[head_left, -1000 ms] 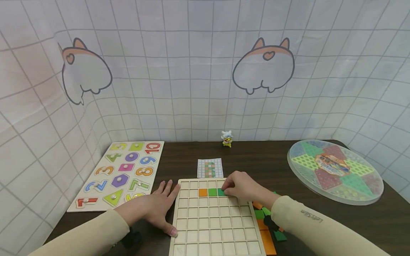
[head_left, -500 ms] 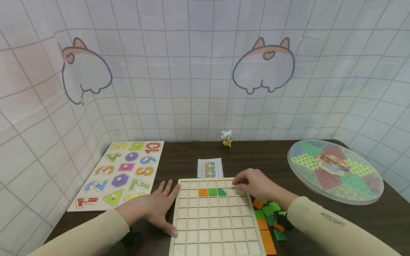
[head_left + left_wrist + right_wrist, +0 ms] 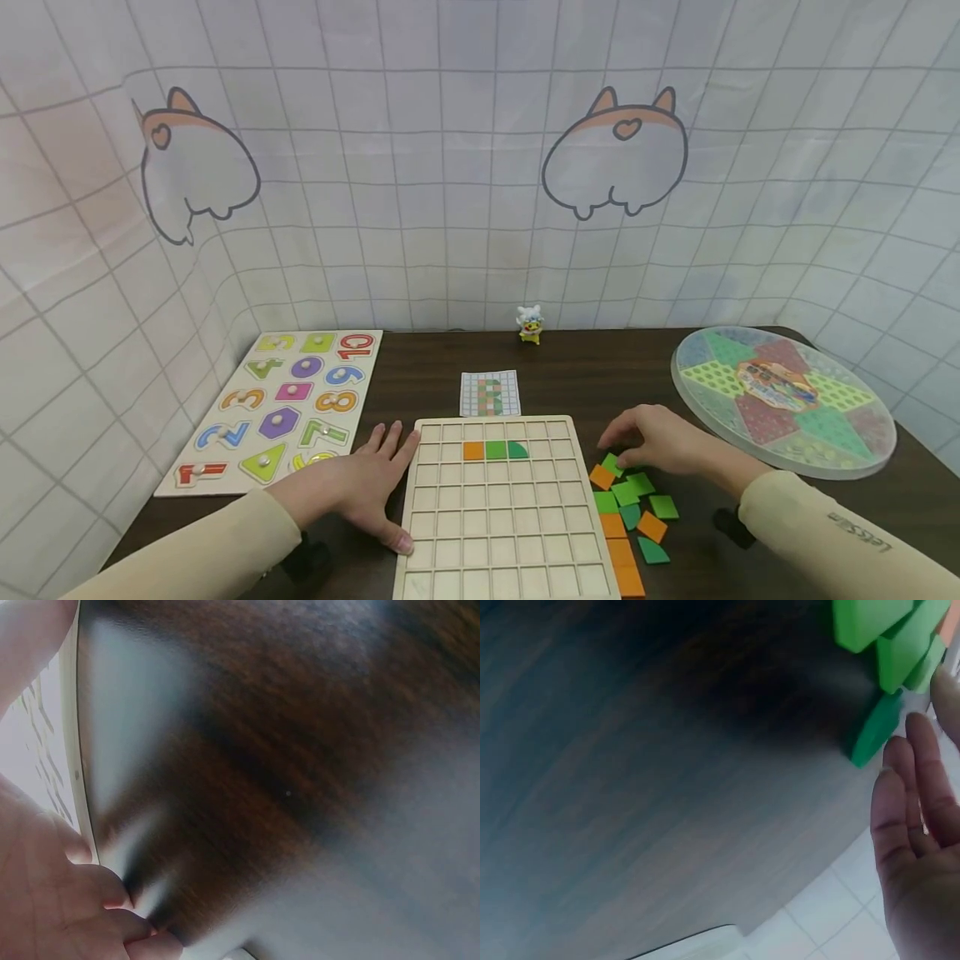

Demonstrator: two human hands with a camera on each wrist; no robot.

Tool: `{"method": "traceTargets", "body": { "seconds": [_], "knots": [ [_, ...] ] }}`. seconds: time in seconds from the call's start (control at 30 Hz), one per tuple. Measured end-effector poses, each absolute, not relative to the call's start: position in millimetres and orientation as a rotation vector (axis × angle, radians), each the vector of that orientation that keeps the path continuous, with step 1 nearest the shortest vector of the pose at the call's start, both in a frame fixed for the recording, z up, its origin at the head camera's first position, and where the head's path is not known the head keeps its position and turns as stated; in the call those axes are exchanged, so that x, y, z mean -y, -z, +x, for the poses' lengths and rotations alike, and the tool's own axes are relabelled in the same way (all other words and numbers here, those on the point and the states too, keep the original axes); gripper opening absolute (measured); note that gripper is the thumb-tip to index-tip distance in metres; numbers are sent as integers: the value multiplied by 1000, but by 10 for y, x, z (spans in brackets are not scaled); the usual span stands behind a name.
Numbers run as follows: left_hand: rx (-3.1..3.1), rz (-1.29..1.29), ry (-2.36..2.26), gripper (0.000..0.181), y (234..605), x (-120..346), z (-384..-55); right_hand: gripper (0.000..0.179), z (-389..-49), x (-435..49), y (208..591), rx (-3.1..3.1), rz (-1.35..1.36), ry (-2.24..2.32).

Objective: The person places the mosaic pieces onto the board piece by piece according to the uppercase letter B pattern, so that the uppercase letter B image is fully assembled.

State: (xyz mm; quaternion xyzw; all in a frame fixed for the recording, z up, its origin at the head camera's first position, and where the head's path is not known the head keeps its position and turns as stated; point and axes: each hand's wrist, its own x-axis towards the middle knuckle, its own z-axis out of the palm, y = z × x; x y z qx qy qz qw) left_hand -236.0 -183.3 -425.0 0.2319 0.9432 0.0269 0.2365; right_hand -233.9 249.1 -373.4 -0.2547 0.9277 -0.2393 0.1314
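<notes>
A pale wooden grid board (image 3: 498, 521) lies on the dark table. In its second row sit an orange square tile (image 3: 474, 451), a green square tile (image 3: 497, 450) and a dark green quarter-round tile (image 3: 517, 450). My left hand (image 3: 367, 492) rests along the board's left edge, fingers spread, thumb on the rim. Right of the board, my right hand (image 3: 663, 440) hovers at the far end of a loose tile pile, thumb and fingers apart. In the right wrist view, its fingertips are close to a dark green tile (image 3: 877, 729); whether they touch it I cannot tell.
Loose green tiles (image 3: 640, 484) and orange tiles (image 3: 625, 567) line the board's right side. A pattern card (image 3: 490, 393) lies behind the board. A number puzzle (image 3: 285, 408) is at the left, a round game board (image 3: 783, 400) at the right, and a small figurine (image 3: 530, 325) at the back.
My right hand has left the dark green quarter-round tile in the grid and moved right, off the board, to the loose tiles. My left hand has stayed put.
</notes>
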Motion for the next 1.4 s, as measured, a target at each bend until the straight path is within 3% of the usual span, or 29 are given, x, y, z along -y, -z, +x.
{"method": "traceTargets", "body": {
  "seconds": [0.5, 1.0, 1.4],
  "knots": [
    [-2579, 619, -79, 158, 4217, 1828, -2347, 25, -2347, -2557, 3748, -2691, -895, 574],
    [-2579, 627, -71, 158, 4236, 1834, -2360, 19, -2357, -2548, 3747, -2710, -790, 636],
    [-2584, 630, -66, 158, 4245, 1829, -2367, 19, -2271, -1926, 3713, -2694, -659, 906]
  ]
}}
